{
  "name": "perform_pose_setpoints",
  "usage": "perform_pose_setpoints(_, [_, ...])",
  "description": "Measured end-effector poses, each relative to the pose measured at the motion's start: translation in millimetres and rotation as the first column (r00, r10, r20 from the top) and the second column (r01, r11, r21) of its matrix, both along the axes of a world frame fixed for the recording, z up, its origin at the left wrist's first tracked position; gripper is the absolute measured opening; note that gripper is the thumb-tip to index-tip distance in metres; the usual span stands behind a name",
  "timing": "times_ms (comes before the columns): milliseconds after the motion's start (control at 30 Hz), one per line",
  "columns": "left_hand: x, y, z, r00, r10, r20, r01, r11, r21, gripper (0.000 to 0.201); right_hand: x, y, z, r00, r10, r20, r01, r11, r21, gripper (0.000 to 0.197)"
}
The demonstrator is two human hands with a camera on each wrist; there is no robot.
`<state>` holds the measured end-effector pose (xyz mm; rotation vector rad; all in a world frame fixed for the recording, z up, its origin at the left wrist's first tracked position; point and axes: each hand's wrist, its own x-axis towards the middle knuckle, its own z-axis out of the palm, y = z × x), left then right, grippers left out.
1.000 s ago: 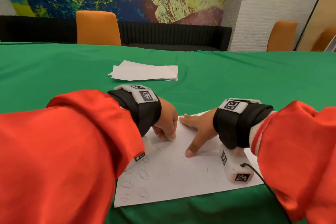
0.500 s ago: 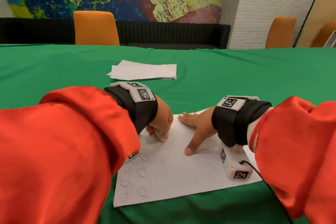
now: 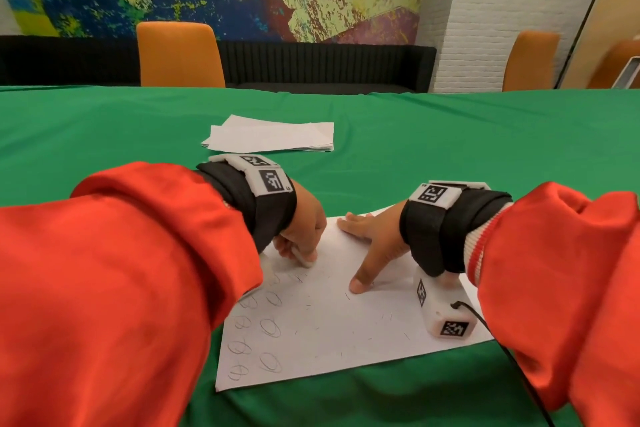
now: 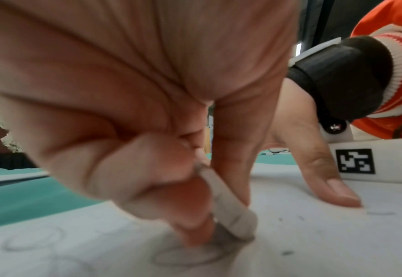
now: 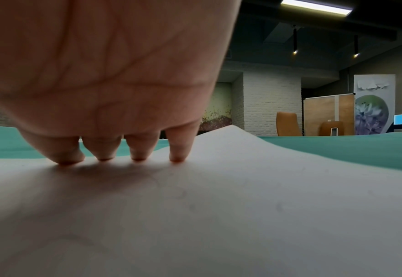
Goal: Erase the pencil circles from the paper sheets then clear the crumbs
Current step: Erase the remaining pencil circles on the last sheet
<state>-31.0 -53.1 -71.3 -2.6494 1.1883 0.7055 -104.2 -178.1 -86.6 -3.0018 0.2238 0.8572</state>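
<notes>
A white paper sheet (image 3: 332, 333) lies on the green table (image 3: 450, 135) in front of me. Several pencil circles (image 3: 270, 326) fill its left part, and thin grey crumbs (image 3: 384, 317) lie scattered over the middle and right. My left hand (image 3: 303, 236) pinches a white eraser (image 3: 304, 259) and presses its end onto the sheet above the circles; in the left wrist view the eraser (image 4: 230, 211) stands on a faint circle (image 4: 188, 256). My right hand (image 3: 372, 243) lies flat with spread fingers, holding the sheet (image 5: 218, 215) down.
A stack of white paper sheets (image 3: 273, 139) lies farther back on the table. Orange chairs (image 3: 180, 55) stand behind the far edge, with a dark bench and a painted wall beyond. A black cable (image 3: 512, 360) runs from my right wrist camera block over the near right corner.
My left hand has moved the eraser a little toward me and to the left over the sheet. The right hand has stayed pressed flat in place.
</notes>
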Motion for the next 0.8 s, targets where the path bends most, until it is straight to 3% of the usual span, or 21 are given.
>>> perform_pose_setpoints(100, [3.9,5.2,0.5,0.998,0.043,-0.037,-0.045,0.998,-0.034,0.019,0.5,-0.4,-0.3,1.0,0.0,0.004,0.0,1.0,0.009,0.113])
perform_pose_setpoints(233, [-6.4,-4.9,-2.0,0.98,0.043,-0.194,-0.085,0.973,-0.215,0.019,1.4,-1.9,-0.7,1.0,0.0,0.002,0.0,1.0,0.012,0.114])
perform_pose_setpoints(333, [-11.1,-13.5,-5.2,0.991,0.009,-0.132,-0.031,0.986,-0.162,0.014,2.0,-1.1,-0.9,1.0,-0.003,-0.003,0.004,0.999,0.034,0.115])
perform_pose_setpoints(533, [4.0,-2.7,-0.7,0.997,0.03,-0.067,-0.033,0.998,-0.047,0.022,-1.7,0.3,0.2,1.0,0.0,0.013,-0.001,1.0,0.014,0.111])
perform_pose_setpoints(667, [8.0,-4.1,6.5,0.999,0.032,-0.042,-0.038,0.989,-0.142,0.005,-1.5,0.3,1.9,1.0,-0.007,0.003,0.007,0.999,0.032,0.111])
perform_pose_setpoints(733, [8.8,-10.6,5.6,0.998,0.025,-0.052,-0.035,0.979,-0.202,0.013,-1.9,0.0,2.6,1.0,-0.004,0.001,0.004,1.0,0.028,0.111])
perform_pose_setpoints(800, [9.1,-16.5,1.4,0.998,0.02,-0.063,-0.031,0.986,-0.166,0.019,-1.8,0.7,2.1,1.0,0.002,0.001,-0.002,1.0,0.017,0.111])
